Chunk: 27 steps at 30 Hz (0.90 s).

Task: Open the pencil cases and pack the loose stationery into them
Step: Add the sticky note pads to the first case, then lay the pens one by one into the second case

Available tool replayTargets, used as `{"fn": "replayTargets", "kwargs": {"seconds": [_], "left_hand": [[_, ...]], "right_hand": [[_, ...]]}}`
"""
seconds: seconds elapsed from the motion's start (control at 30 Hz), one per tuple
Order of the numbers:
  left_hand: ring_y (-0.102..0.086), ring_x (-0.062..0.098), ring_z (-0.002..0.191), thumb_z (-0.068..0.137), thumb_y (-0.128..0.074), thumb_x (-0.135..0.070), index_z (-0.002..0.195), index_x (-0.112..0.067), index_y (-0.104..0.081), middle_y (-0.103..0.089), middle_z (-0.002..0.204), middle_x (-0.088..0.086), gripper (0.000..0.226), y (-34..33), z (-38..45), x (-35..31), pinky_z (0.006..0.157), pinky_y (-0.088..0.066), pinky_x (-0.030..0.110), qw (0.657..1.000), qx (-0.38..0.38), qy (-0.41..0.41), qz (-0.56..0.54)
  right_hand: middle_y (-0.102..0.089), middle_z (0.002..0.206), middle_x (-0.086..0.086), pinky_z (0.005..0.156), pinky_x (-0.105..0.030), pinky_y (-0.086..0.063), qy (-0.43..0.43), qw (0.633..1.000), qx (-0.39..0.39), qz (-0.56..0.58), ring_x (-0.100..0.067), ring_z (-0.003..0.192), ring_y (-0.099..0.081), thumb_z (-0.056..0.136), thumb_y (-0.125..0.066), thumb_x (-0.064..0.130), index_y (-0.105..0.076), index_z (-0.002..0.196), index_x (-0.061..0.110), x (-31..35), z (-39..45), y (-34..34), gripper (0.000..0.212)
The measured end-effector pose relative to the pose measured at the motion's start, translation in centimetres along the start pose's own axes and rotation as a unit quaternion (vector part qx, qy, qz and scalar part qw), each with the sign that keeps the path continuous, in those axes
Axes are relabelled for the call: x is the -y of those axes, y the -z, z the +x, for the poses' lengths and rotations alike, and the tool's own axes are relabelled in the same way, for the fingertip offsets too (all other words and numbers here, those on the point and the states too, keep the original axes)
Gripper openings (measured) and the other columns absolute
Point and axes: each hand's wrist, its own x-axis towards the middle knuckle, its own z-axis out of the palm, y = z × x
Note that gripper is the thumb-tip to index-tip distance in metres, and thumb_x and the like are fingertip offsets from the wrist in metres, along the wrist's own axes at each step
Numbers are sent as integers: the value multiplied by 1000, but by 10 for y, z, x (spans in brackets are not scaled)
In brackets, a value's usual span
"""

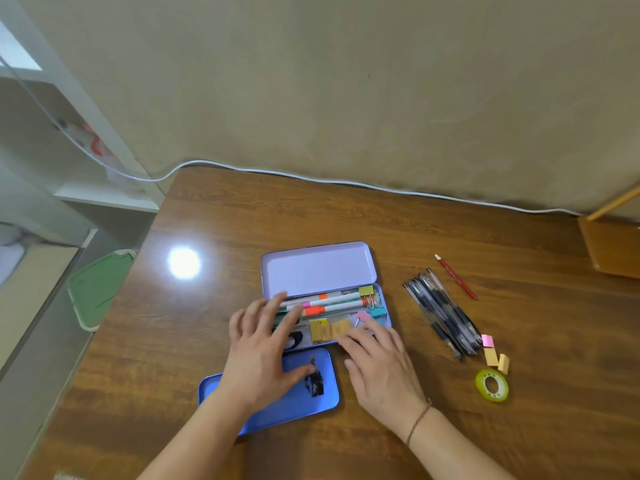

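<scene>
Lilac tin pencil case (346, 268) sits open mid-surface, lid tipped up on the far side, tray already stuffed with markers (332, 303), binder clips (372, 301) and some yellow erasers (327, 330). A second case, the blue one (298, 403), lies shut just nearer, partly under the left hand (263, 351). That hand rests flat, fingers spread and holding nothing, across the lilac tray's left end. The right hand (377, 365) lies loose at the tray's near right corner, fingers relaxed, gripping nothing either.

Still loose on the right: a bunch of black pens (441, 315), a red pencil (456, 277), a few small erasers (495, 355) and a green tape roll (491, 385).

My guess is the tin's light and stiff but slides easily on the glossy wooden surface (415, 223), so pin the base and lift at the lid's lip. The pens probably roll, so I'd grab them as a bundle around the middle.
</scene>
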Motion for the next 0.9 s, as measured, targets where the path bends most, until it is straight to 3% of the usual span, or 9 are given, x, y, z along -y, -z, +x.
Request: {"fn": "replayTargets", "kwargs": {"seconds": [0.13, 0.3, 0.4, 0.47, 0.57, 0.7, 0.77, 0.83, 0.9], "left_hand": [[-49, 33, 127, 64, -84, -52, 143, -13, -45, -45, 147, 8, 97, 0, 4, 9, 103, -38, 48, 997, 9, 57, -60], [-45, 28, 134, 66, -88, -39, 148, -10, -38, -42, 152, 6, 100, -1, 15, 5, 110, -38, 41, 990, 21, 59, -128], [-39, 23, 138, 69, -85, -45, 153, -18, -29, -33, 157, 0, 105, 2, 13, 5, 112, -34, 40, 988, 41, 55, -140], [-40, 21, 135, 71, -78, -54, 152, -21, -30, -34, 156, -2, 99, 7, 3, 12, 109, -35, 42, 991, 36, 50, -116], [-49, 25, 121, 77, -59, -58, 136, -16, -53, -55, 135, 1, 72, 17, -25, 37, 101, -40, 45, 991, -21, 58, -121], [-55, 13, 75, 73, -61, -55, 103, -24, -66, -60, 83, -15, 44, 35, -66, 76, 64, -44, 30, 982, -36, 143, -116], [-54, 9, 61, 71, -62, -52, 99, -28, -67, -56, 64, -14, 38, 40, -76, 80, 53, -43, 27, 984, -5, 146, -101], [-56, 16, 55, 70, -57, -50, 96, -24, -69, -55, 57, -13, 38, 39, -81, 76, 51, -47, 31, 988, 4, 126, -94], [-58, 21, 52, 70, -59, -41, 91, -20, -72, -57, 55, -13, 33, 32, -82, 67, 51, -48, 33, 988, -14, 121, -98]], "right_hand": [[-49, 142, 6, 114, -44, -23, -6, 998, 52, -22, -22, 135, -39, 87, -54, 28, -53, 133, 23, -3, -20, -2, 46], [-22, 157, 11, 117, -40, -6, -17, 997, 73, 29, -12, 147, -6, 92, -46, 27, -46, 140, 26, -14, -33, -2, 48], [-48, 143, 7, 113, -42, -31, -43, 998, 6, 53, -16, 139, -32, 88, -57, 21, -59, 126, 23, -12, -40, 0, 37], [-63, 109, 12, 89, -34, -50, -67, 993, -40, 84, -10, 109, -52, 85, -62, 21, -67, 106, 24, -4, -44, -1, 22], [-61, 84, 19, 71, -25, -47, -97, 991, 1, 90, -6, 83, -55, 86, -56, 36, -67, 94, 32, 17, -40, -1, 14], [-49, 79, 17, 77, -28, -37, -162, 982, 54, 82, -8, 81, -44, 89, -39, 55, -55, 91, 32, 37, -26, -9, 28], [-52, 83, 15, 80, -31, -36, -181, 979, 62, 69, -11, 85, -46, 91, -38, 54, -49, 89, 32, 42, -19, -11, 24], [-59, 89, 11, 82, -32, -37, -185, 979, 63, 61, -13, 90, -51, 92, -40, 46, -50, 88, 31, 42, -20, -11, 18], [-61, 80, 9, 77, -33, -39, -188, 980, 48, 52, -15, 84, -55, 87, -49, 40, -52, 79, 28, 37, -30, -9, 15]]}}
